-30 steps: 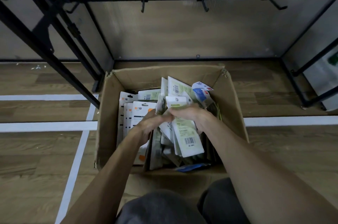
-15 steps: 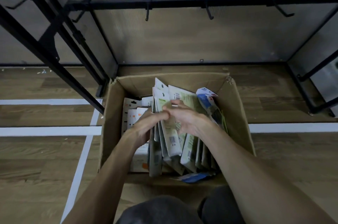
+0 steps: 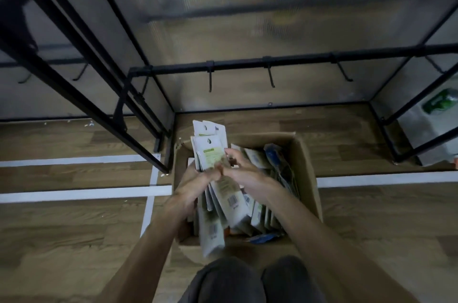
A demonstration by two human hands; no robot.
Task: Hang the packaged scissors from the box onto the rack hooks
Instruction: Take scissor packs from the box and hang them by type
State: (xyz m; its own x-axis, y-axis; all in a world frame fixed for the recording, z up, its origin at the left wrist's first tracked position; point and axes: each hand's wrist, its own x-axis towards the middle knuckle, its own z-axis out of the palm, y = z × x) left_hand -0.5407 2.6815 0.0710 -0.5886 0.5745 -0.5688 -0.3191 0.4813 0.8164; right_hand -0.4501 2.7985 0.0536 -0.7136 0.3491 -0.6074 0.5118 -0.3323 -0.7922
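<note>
We see a fanned bundle of packaged scissors [image 3: 209, 154] raised over the left side of the box [image 3: 307, 174], its top ends reaching past the box's far left corner. The packs are flat white cards, each with a green band, a hang hole near the top and a barcode at the lower end; the print is too blurred to read. The left hand [image 3: 193, 188] grips the bundle, fingers curled round its left edge. The right hand [image 3: 247, 174] pinches the right edge, thumb on the front card. Other packs [image 3: 260, 159] stand on edge inside the box, which sits on the wood floor [image 3: 74, 240]. Beyond it, the rack [image 3: 297, 62] carries black hooks [image 3: 210, 79].
</note>
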